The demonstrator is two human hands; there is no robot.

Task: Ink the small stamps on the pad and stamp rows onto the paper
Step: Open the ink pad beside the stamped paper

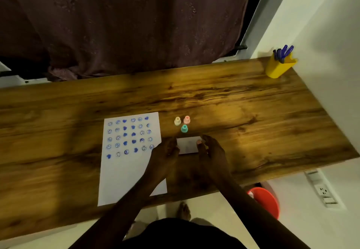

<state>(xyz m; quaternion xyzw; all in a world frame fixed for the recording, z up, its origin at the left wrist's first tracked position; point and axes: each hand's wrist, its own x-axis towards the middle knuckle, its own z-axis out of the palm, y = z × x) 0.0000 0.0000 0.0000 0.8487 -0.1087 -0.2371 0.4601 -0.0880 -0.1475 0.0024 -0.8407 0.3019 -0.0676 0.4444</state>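
Note:
A white sheet of paper lies on the wooden table, its upper half filled with rows of blue smiley and heart prints. To its right, a small white ink pad case is held from both sides: my left hand grips its left edge and my right hand its right edge, thumb on top. Just beyond the case stand three small stamps: a cream one, a pink one and a teal one. No stamp is in either hand.
A yellow holder with blue pens stands at the table's far right corner by the white wall. A dark curtain hangs behind the table. Below the near edge are a red bucket, a wall socket and my foot.

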